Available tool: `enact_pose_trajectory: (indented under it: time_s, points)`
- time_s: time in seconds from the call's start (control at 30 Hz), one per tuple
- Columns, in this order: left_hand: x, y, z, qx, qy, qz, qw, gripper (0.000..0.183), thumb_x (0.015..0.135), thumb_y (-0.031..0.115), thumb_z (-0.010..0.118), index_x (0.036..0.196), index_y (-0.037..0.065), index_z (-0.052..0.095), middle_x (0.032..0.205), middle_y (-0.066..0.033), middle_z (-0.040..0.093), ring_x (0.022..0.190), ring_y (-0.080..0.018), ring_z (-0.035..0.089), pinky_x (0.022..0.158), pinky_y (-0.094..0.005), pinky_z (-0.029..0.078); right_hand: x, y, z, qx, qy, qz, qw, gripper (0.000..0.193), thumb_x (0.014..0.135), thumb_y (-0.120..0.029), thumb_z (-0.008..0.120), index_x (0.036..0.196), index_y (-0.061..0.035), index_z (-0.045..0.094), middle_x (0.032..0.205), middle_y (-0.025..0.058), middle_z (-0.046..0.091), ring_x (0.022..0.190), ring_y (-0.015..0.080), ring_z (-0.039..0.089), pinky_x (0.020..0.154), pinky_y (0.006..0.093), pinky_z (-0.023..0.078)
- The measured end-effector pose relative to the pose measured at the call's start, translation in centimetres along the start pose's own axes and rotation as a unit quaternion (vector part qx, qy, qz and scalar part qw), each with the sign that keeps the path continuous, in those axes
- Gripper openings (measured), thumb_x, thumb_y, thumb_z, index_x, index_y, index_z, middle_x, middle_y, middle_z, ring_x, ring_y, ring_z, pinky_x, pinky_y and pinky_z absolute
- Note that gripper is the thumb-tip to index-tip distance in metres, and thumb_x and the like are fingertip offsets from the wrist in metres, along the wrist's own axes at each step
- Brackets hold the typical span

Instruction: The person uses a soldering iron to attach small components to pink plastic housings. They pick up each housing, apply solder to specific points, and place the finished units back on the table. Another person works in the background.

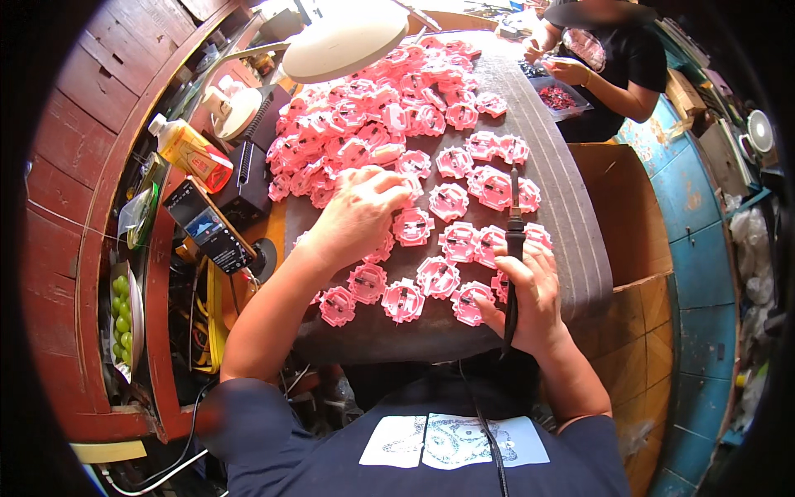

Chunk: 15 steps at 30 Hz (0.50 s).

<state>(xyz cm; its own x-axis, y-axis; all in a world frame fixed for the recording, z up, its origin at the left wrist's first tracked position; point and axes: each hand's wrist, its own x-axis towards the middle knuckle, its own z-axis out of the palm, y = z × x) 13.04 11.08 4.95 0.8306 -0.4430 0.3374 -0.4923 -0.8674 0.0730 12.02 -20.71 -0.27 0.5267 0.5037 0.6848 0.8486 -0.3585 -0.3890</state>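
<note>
Many pink plastic parts with small dark pieces in their middles lie spread over the dark cloth-covered table. My left hand is at the near edge of the heap, fingers closed on a pink part that they partly hide. In my right hand is a soldering iron, its black handle between thumb and fingers. The iron's thin tip points away from me, above the parts on the right, and I cannot tell whether it touches one. Its cord hangs down in front of me.
A large heap of pink parts sits under a white lamp. Left are a phone on a stand, an orange-yellow bottle and green grapes. A cardboard box stands right; beyond it another person handles small pieces over a tray.
</note>
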Motion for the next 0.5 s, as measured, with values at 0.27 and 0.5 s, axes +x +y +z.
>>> enact_pose_trajectory:
  time_s: [0.27, 0.5]
  points:
    - [-1.0, 0.0, -0.2, 0.014, -0.020, -0.006, 1.000, 0.017, 0.089, 0.002, 0.067, 0.105, 0.008, 0.069, 0.110, -0.0077, 0.069, 0.115, -0.0308, 0.064, 0.101, -0.0479, 0.046, -0.1, -0.1, -0.1, 0.016, 0.012, 0.010, 1.000, 0.054, 0.087, -0.023, 0.082, 0.131, -0.0055, 0.055, 0.117, 0.0194, 0.071, 0.101, 0.0409, 0.067, 0.096, 0.0528, 0.048]
    - [1.9, 2.7, 0.4, -0.068, -0.011, 0.038, 0.997, 0.034, 0.089, 0.001, 0.067, 0.121, 0.009, 0.069, 0.126, -0.0100, 0.068, 0.126, -0.0317, 0.063, 0.106, -0.0478, 0.047, -0.4, 0.4, 0.2, 0.014, 0.036, 0.003, 0.999, 0.052, 0.089, -0.024, 0.079, 0.131, -0.0048, 0.055, 0.117, 0.0196, 0.071, 0.101, 0.0401, 0.067, 0.098, 0.0533, 0.048]
